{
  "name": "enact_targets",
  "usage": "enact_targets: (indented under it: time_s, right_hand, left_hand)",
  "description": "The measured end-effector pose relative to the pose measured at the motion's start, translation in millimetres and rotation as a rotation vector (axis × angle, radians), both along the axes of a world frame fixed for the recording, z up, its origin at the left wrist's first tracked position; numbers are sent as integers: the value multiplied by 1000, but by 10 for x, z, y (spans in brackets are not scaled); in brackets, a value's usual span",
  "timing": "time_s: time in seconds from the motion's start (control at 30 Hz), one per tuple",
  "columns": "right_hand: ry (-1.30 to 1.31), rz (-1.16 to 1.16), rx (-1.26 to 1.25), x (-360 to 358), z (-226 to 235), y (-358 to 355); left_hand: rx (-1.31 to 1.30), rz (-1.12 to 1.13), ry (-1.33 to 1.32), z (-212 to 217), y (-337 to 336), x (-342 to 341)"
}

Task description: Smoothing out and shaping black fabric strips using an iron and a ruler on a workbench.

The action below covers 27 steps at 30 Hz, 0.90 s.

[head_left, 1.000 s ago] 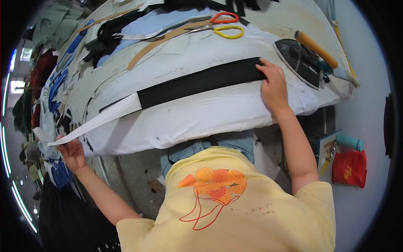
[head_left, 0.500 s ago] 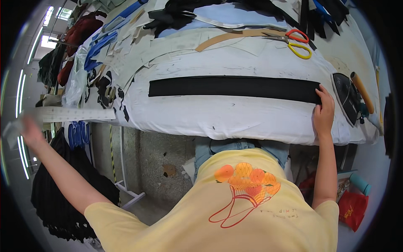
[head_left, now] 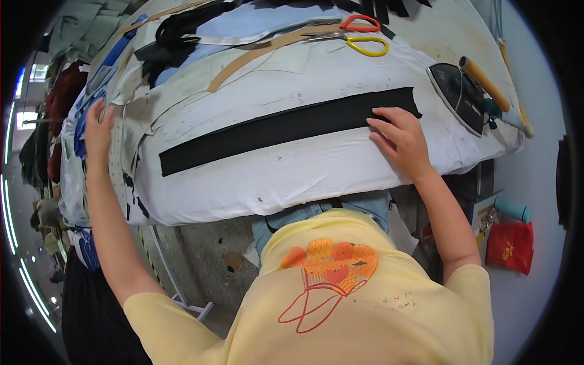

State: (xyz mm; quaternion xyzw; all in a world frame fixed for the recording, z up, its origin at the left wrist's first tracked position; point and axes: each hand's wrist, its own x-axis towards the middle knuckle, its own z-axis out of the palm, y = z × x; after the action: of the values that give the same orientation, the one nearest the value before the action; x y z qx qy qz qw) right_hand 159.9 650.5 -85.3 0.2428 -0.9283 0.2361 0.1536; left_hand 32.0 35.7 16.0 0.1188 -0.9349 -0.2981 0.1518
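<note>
A long black fabric strip (head_left: 286, 131) lies flat and slanting across the white-covered table (head_left: 255, 198), its right end farther away than its left. My right hand (head_left: 401, 141) is open near that right end, the fingertips over the strip and its near edge, the thumb apart. At the far left side of the table my left hand (head_left: 99, 134) is raised with fingers apart. Right beside it runs a pale strip with rows of dots (head_left: 115, 161), lying over the table's left edge. Whether the left fingers touch the dotted strip is hard to make out.
An iron (head_left: 459, 94) with a wooden handle rests on the right of the table. Scissors (head_left: 350, 39) with red and yellow handles lie at the back, by a tan strip (head_left: 243, 61) and pale pattern pieces (head_left: 182, 100). Black cloth (head_left: 188, 30) is heaped back left.
My left hand has swung in from the far left with the dotted strip, now beside it at the table edge. My right hand has shifted off the black strip's end corner; the view has turned.
</note>
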Motion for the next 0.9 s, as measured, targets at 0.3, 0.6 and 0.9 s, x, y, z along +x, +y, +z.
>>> enact_targets:
  time_s: [0.3,0.6,0.9]
  right_hand:
    - [-16,-70,-130,-123,-105,-39]
    - [6,-61,-119,-124,-128,-38]
    - [-20,23,-36,-128,-24,-12]
  left_hand:
    - [-367,-996,230,-776,2987,1131]
    - [-406,-875,272,-1025,3287,1116]
    - [-441,-836,296,-984,3358,1054]
